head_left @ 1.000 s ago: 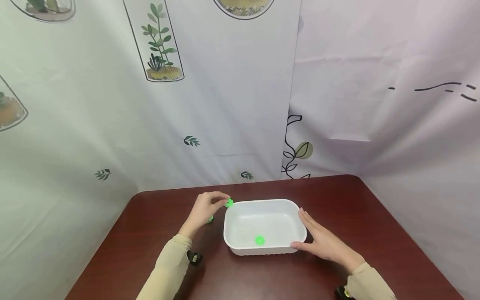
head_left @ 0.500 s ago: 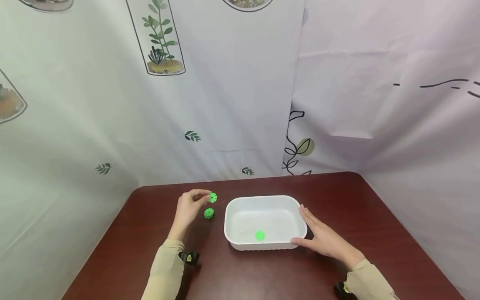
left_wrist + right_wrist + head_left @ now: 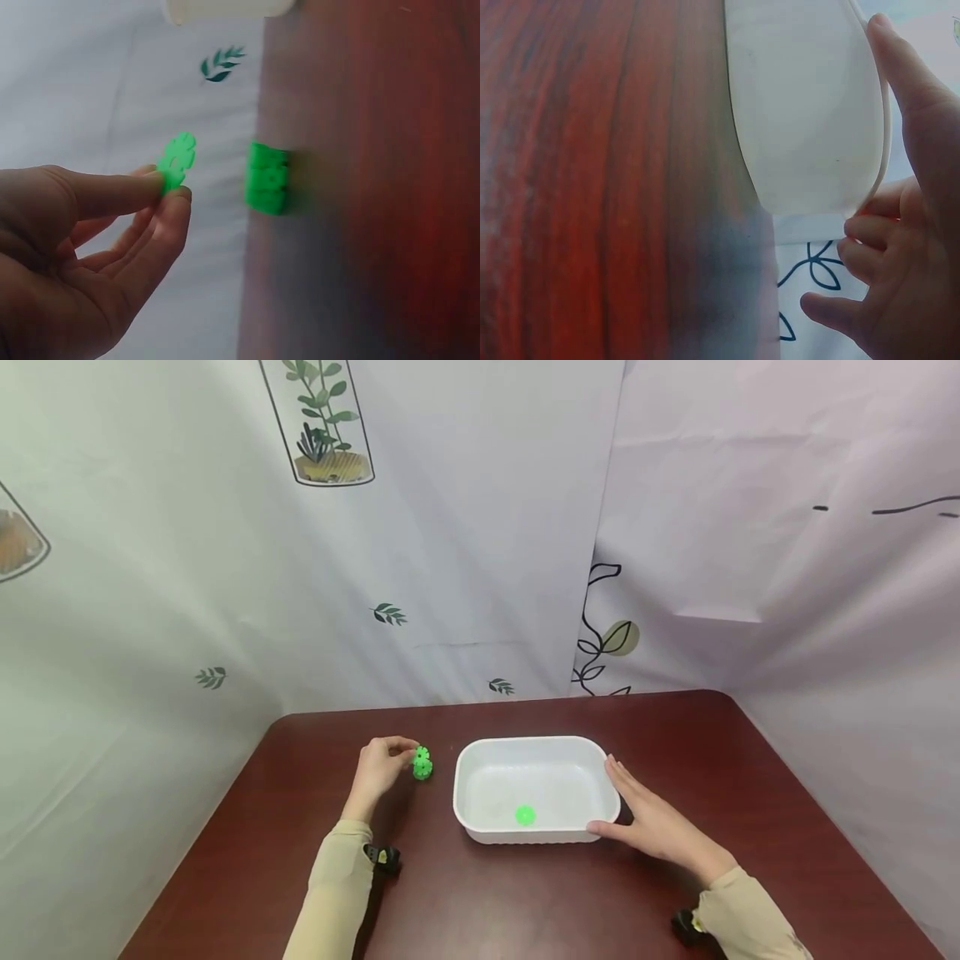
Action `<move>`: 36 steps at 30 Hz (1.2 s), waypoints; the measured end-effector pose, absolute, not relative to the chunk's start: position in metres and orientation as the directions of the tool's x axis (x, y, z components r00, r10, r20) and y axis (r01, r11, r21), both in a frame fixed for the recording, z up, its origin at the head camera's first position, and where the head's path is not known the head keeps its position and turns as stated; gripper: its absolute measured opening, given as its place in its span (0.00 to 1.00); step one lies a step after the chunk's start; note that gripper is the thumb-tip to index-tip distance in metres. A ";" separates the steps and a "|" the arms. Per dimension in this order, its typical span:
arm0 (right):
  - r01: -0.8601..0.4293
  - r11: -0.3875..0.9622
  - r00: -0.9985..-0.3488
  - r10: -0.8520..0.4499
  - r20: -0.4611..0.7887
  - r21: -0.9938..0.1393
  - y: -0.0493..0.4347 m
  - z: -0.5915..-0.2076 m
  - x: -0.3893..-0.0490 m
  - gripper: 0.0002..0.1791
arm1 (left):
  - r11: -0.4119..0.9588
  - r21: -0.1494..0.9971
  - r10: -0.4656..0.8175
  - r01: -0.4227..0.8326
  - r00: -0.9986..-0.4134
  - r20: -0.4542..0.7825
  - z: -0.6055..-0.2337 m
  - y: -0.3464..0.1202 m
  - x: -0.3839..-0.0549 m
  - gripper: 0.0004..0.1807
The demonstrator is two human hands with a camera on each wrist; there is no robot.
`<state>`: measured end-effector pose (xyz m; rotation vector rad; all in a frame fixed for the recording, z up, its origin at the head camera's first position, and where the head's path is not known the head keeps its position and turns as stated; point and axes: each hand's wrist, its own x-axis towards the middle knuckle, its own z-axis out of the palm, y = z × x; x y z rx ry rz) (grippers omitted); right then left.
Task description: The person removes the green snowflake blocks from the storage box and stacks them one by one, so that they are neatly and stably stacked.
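My left hand [image 3: 381,768] pinches a flat, notched green plastic snowflake disc [image 3: 178,161] between thumb and fingertips. Close by on the table stands a short stack of matching green discs [image 3: 267,178]; the left wrist view shows a gap between it and the held disc. To the right sits a white rectangular tub [image 3: 536,837], with one green disc [image 3: 525,815] lying on its floor near the front wall. My right hand [image 3: 652,818] rests at the tub's right end, fingers extended and spread, thumb touching the front corner of the rim.
Everything stands on a dark red-brown wooden table [image 3: 495,902]. A pale cloth backdrop [image 3: 480,568] with printed plants hangs behind the table and along both sides.
My left hand has moved left from the tub's left rim with the disc, then settled close to the stack. The right hand stays on the tub. The head view has tilted down slightly.
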<state>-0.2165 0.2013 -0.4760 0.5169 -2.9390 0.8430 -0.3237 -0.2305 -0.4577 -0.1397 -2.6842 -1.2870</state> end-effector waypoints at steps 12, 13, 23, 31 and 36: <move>-0.321 0.790 -0.946 -0.298 0.130 -0.523 0.206 -0.475 -0.213 0.61 | 0.647 0.754 0.017 0.112 -0.991 0.132 -0.475 -0.226 -0.329 0.06; -0.319 0.790 -0.946 -0.297 0.129 -0.524 0.206 -0.475 -0.214 0.61 | 0.649 0.753 0.018 0.112 -0.991 0.132 -0.475 -0.226 -0.329 0.06; -0.317 0.795 -0.947 -0.294 0.130 -0.516 0.205 -0.472 -0.216 0.61 | 0.650 0.748 0.060 0.136 -0.990 0.127 -0.471 -0.231 -0.333 0.12; -0.325 0.789 -0.944 -0.301 0.133 -0.522 0.201 -0.476 -0.216 0.61 | 0.709 0.674 0.261 0.209 -0.965 0.025 -0.467 -0.241 -0.330 0.28; -0.319 0.787 -0.946 -0.295 0.131 -0.528 0.201 -0.478 -0.216 0.61 | 0.731 0.614 0.373 0.299 -0.928 0.008 -0.469 -0.241 -0.334 0.31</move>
